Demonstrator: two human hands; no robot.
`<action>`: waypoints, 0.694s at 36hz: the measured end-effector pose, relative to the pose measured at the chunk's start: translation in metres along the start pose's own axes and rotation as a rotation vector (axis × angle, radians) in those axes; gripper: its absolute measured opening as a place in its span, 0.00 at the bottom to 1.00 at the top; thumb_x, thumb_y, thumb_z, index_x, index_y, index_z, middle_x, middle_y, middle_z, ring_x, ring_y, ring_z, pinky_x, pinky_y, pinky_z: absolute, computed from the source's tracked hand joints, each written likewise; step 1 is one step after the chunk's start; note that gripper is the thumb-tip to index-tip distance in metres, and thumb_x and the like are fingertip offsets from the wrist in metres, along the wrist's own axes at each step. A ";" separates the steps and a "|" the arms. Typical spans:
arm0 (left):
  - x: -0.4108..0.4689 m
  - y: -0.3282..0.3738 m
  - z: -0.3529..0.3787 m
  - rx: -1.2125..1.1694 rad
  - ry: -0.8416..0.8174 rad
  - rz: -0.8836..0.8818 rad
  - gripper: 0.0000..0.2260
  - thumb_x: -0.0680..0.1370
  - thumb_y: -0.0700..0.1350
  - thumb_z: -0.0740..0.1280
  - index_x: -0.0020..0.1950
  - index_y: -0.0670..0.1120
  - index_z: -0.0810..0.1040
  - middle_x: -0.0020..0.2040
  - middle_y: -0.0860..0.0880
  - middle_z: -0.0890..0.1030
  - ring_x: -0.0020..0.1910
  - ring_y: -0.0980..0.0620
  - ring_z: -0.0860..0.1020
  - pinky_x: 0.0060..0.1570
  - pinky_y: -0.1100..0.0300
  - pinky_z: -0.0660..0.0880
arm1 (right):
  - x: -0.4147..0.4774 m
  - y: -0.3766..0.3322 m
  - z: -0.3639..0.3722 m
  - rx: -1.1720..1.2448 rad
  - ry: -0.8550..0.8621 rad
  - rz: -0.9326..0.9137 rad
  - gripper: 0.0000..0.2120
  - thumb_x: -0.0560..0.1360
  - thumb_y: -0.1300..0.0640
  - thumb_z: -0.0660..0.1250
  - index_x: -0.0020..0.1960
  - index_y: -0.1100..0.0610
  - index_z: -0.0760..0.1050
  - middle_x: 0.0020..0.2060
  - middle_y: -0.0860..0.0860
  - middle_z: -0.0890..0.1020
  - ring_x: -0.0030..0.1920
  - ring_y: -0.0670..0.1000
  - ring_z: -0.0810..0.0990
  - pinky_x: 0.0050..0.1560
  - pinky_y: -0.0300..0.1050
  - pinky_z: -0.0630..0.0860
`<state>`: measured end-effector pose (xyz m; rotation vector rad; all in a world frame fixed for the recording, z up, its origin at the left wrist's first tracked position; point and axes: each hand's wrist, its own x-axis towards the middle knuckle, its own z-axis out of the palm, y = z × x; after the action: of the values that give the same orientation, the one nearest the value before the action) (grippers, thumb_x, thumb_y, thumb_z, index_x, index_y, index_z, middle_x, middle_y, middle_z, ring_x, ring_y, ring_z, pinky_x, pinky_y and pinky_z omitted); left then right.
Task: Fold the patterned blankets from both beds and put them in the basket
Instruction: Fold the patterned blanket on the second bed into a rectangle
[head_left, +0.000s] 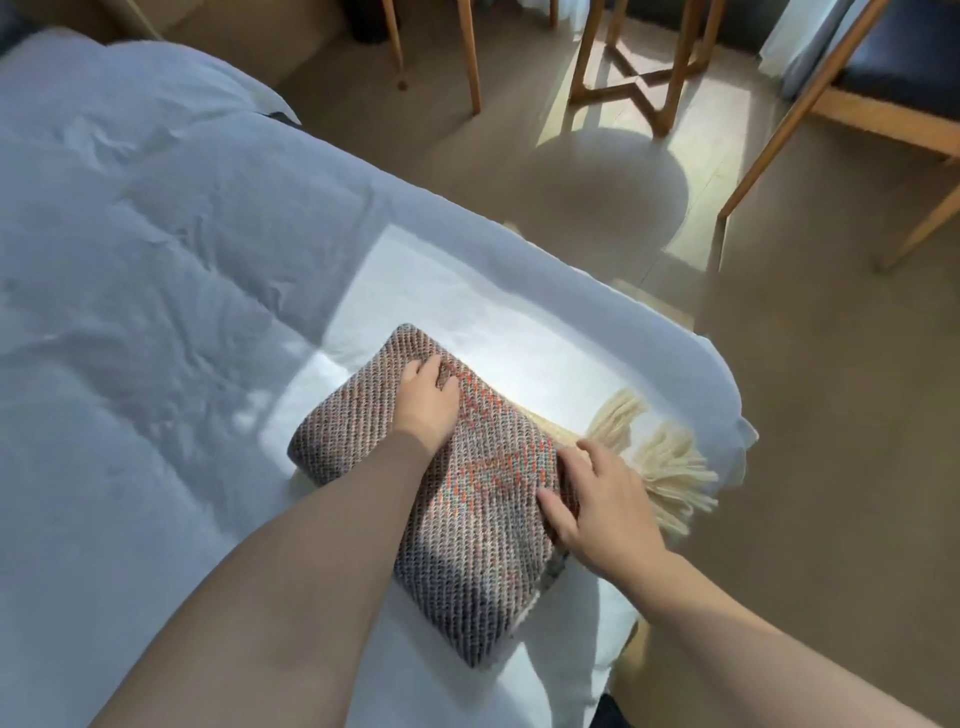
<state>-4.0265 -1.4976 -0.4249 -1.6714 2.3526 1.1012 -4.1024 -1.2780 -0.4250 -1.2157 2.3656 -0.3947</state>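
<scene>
Now, left hand (426, 402) pressing blanket (467, 571), right hand (602, 509) at edge

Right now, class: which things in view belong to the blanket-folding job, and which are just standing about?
Job: patterned blanket, left hand, right hand, bed.
Standing about: wooden chair, wooden table legs.
</scene>
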 end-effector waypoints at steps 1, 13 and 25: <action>-0.004 -0.004 0.004 0.060 -0.022 0.031 0.23 0.82 0.48 0.56 0.77 0.50 0.57 0.78 0.48 0.52 0.74 0.49 0.58 0.69 0.60 0.57 | -0.004 -0.009 0.001 -0.038 0.014 -0.067 0.27 0.75 0.39 0.56 0.66 0.55 0.71 0.63 0.56 0.74 0.62 0.58 0.73 0.63 0.56 0.70; -0.017 -0.075 0.005 0.646 -0.103 0.221 0.27 0.82 0.59 0.45 0.78 0.53 0.39 0.78 0.48 0.37 0.76 0.48 0.36 0.73 0.46 0.34 | -0.003 -0.001 0.048 -0.433 -0.297 -0.050 0.35 0.76 0.36 0.30 0.75 0.56 0.31 0.75 0.54 0.34 0.75 0.57 0.32 0.73 0.57 0.34; -0.017 -0.131 -0.015 0.593 0.156 0.166 0.29 0.81 0.58 0.50 0.78 0.47 0.48 0.79 0.43 0.46 0.77 0.45 0.44 0.73 0.43 0.39 | 0.062 -0.064 0.039 -0.427 -0.142 -0.273 0.31 0.80 0.41 0.41 0.78 0.55 0.38 0.77 0.57 0.39 0.76 0.58 0.36 0.75 0.55 0.38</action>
<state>-3.9037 -1.5137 -0.4734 -1.3964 2.5891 0.2286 -4.0698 -1.3672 -0.4460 -1.7057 2.2301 0.1238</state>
